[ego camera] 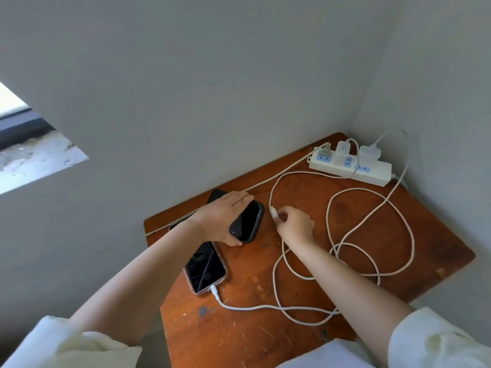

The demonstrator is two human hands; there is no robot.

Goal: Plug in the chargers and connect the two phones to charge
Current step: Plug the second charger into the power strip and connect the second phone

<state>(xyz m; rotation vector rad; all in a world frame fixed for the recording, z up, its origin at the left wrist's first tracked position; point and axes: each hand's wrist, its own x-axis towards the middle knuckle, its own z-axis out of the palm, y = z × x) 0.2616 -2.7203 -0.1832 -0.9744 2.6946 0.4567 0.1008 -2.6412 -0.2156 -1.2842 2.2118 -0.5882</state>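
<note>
A scratched, reddish-brown wooden table (305, 338) sits in the corner of plain grey walls.

The left hand (223, 219) grips a black phone (248, 220) across its width, thumb on the near edge, fingers over the far edge, lifting or steadying it above the table. The right hand (295, 224) pinches the free plug (273, 214) of a white cable between thumb and fingers, just beside that phone and not yet in it.

Nearer the person lies a second phone (206, 269), glossy, in a pale rounded case, with a white cable (239, 307) already plugged into its end.

At the far corner a white power strip (377, 171) holds two blocky white chargers (342, 152). So, by my reading, only the black phone remains to connect. The smooth, thin cords lie in loose loops.
</note>
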